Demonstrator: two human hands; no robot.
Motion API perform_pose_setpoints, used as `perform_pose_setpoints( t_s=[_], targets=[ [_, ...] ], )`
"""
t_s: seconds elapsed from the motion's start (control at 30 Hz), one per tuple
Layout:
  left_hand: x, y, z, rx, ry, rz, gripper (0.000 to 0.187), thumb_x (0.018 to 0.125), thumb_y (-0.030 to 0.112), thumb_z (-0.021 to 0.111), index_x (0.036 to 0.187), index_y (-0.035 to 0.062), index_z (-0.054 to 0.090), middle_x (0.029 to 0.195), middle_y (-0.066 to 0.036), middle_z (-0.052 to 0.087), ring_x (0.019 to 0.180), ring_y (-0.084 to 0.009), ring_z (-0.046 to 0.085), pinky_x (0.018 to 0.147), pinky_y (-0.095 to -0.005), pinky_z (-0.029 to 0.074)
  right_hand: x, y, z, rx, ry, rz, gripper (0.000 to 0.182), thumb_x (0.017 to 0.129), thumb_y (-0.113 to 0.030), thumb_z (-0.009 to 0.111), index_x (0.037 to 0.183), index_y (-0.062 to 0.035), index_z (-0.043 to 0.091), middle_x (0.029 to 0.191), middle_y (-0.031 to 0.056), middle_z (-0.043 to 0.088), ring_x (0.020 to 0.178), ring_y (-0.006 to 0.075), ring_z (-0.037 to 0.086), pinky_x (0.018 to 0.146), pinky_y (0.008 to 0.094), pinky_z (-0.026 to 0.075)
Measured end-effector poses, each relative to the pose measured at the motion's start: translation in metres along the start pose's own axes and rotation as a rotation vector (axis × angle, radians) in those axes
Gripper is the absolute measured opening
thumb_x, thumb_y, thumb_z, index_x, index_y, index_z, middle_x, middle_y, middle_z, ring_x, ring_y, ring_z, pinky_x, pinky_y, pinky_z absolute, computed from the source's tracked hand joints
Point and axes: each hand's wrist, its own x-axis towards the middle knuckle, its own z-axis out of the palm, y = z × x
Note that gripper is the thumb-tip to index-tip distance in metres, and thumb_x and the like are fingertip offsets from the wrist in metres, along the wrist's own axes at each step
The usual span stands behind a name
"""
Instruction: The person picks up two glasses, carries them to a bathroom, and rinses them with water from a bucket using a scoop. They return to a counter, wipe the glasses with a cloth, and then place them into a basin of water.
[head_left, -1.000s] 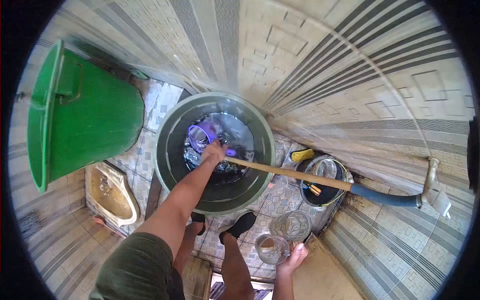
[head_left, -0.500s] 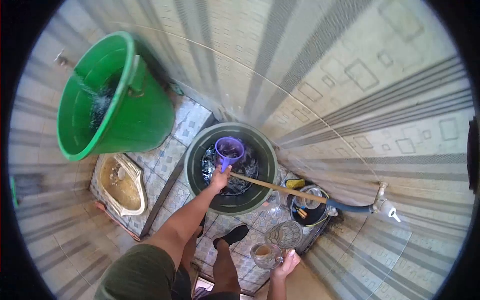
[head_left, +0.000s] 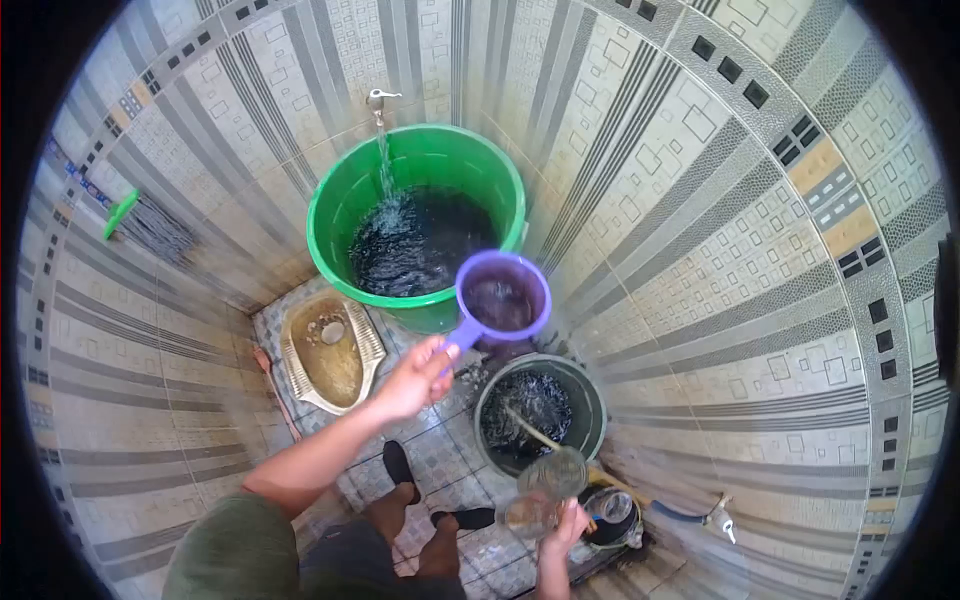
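Note:
My left hand [head_left: 412, 380] is wrapped round the handle of a purple water dipper [head_left: 502, 294], raised in front of me with water inside. In this view the dipper overlaps the rim of a large green tub [head_left: 316, 222], into which a tap pours water. Below the dipper stands a dark grey-green basin [head_left: 597, 405] holding water and the end of a yellowish hose [head_left: 535, 432]. My right hand [head_left: 566, 528] is closed on a clear glass mug [head_left: 530, 514], low beside the basin. Another clear glass [head_left: 556, 472] overlaps that mug, close to the same fingers.
A squat toilet [head_left: 375, 355] is set in the floor at left, with a brush [head_left: 266, 368] beside it. A wall tap [head_left: 720, 515] feeds the hose at right. A black bucket [head_left: 612, 525] with dishes stands near the basin. Tiled walls [head_left: 700, 300] close in around.
My left hand has lifted the dipper out of the basin, up towards the green tub. My view has tilted up and turned left. The mug stays in my right hand.

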Motion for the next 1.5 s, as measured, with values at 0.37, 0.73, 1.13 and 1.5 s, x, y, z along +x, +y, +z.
perform_pose_setpoints(
  t_s=[0.37, 0.73, 1.13, 1.5],
  targets=[
    [0.075, 0.074, -0.147, 0.574, 0.302, 0.167, 0.033, 0.094, 0.034, 0.048, 0.085, 0.0024, 0.051, 0.059, -0.007, 0.053, 0.049, -0.0152, 0.051, 0.047, -0.0297, 0.041, 0.022, -0.05, 0.159, 0.181, -0.285, -0.114, 0.043, 0.092, -0.025, 0.049, 0.055, -0.006, 0.037, 0.053, -0.0027, 0.038, 0.051, 0.0061, 0.029, 0.048, 0.0263, 0.021],
    [0.212, -0.006, -0.215, 1.415, 0.398, 0.007, 0.034, 0.091, 0.027, 0.046, 0.104, -0.0045, 0.052, 0.102, -0.024, 0.062, 0.094, -0.0398, 0.062, 0.081, -0.0463, 0.051, 0.049, -0.059, 0.218, 0.139, -0.329, -0.184, 0.048, 0.093, -0.027, 0.049, 0.053, -0.0029, 0.04, 0.052, -0.0001, 0.043, 0.05, 0.007, 0.036, 0.048, 0.0259, 0.028],
    [0.258, -0.037, -0.202, 1.249, 0.247, -0.327, 0.05, 0.085, 0.029, 0.052, 0.126, 0.0003, 0.049, 0.125, -0.021, 0.053, 0.117, -0.0367, 0.051, 0.097, -0.042, 0.042, 0.087, -0.038, 0.197, 0.014, -0.402, -0.125, 0.044, 0.093, -0.024, 0.048, 0.055, -0.0014, 0.044, 0.053, -0.0006, 0.045, 0.051, 0.007, 0.038, 0.049, 0.0254, 0.029],
    [0.097, 0.065, -0.187, -0.077, 0.385, -0.016, 0.019, 0.096, 0.031, 0.047, 0.088, 0.0153, 0.039, 0.058, 0.005, 0.039, 0.04, -0.0048, 0.031, 0.034, -0.0208, 0.02, 0.083, -0.042, 0.249, 0.041, -0.766, -0.035, 0.044, 0.092, -0.026, 0.051, 0.057, -0.0017, 0.043, 0.054, -0.002, 0.043, 0.054, 0.006, 0.039, 0.05, 0.0253, 0.03]
  ],
)
